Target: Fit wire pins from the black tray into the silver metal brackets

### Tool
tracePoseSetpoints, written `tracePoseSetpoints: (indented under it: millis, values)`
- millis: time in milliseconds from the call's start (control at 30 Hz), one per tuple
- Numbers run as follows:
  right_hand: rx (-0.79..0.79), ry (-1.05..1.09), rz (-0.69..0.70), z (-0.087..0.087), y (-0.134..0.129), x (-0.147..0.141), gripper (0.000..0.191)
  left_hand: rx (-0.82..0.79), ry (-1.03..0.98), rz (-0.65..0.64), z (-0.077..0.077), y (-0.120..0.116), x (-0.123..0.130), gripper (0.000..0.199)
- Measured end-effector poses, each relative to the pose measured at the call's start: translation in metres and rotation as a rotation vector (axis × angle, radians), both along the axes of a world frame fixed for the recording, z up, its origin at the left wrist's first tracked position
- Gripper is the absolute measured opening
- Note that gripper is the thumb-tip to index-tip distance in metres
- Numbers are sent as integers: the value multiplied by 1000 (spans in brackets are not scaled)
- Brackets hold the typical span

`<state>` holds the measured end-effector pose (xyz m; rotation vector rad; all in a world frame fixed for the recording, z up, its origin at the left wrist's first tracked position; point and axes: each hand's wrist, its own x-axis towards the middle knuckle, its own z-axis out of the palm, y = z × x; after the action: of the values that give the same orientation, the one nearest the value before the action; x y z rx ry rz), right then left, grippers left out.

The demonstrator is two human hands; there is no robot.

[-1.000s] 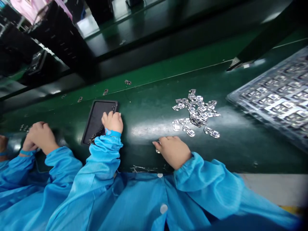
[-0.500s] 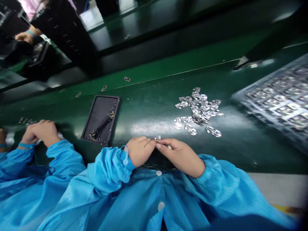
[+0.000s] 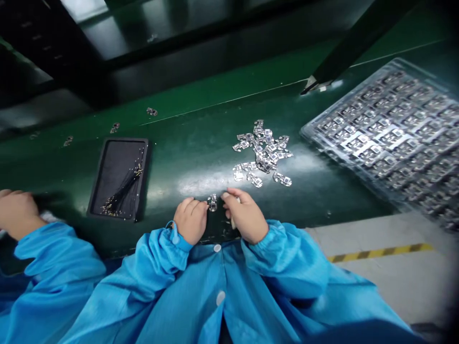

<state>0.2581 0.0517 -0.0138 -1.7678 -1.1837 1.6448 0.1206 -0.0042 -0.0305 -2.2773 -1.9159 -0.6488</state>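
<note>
Blue smock sleeves (image 3: 158, 260) fill the bottom of my head camera feed, and both of the person's hands sit close together at the edge of the green tabletop (image 3: 201, 119). The left hand (image 3: 191, 220) has its fingers curled, with the tips against or just beside a small silver-and-black metal part (image 3: 213, 202). I cannot tell whether it is truly pinching that part. The part stands between the two hands, and the right hand (image 3: 244, 215) is curled around a pale stem (image 3: 233, 220), its tip hidden by the fingers.

Further out lie a loose pile of matching metal parts (image 3: 263, 153), a clear plastic tray (image 3: 349, 94) packed with more of them, and a black tray (image 3: 125, 140) holding a bundle of thin dark leads (image 3: 124, 191). A co-worker's hand (image 3: 17, 214) rests at the far left.

My worry is the small part: with so little grip on it, a slip could drop it over the tabletop edge onto the smock. Pressing too hard could bend its thin arms. A careless sleeve movement could also scatter the nearby pile.
</note>
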Motion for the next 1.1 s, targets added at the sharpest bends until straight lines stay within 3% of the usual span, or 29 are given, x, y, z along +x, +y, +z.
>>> tracePoseSetpoints:
  millis: [100,167,267,367,767,900,967,1100]
  values:
    - [160,37,-119,-6,2,-2,43,-15,59,19,-6,3,1,11]
    - [387,54,-156,-13,1,-4,37,-24,81,10,-7,3,1,10]
    - [713,34,-155,-25,-3,-6,25,-34,92,7,-7,3,1,10]
    - [895,-5,-118,-32,-5,-8,20,-41,105,12,-6,4,1,10]
    - [982,-33,-71,-34,-4,-10,19,-62,118,12,-6,4,1,10]
    - [1053,-125,-20,-27,-1,-10,17,-61,129,13,-5,5,1,11]
    - [1080,-220,83,-20,2,-12,19,-67,129,11,-6,5,0,14]
    - [1143,-349,447,-8,6,-23,30,-100,124,3,-9,0,-1,18]
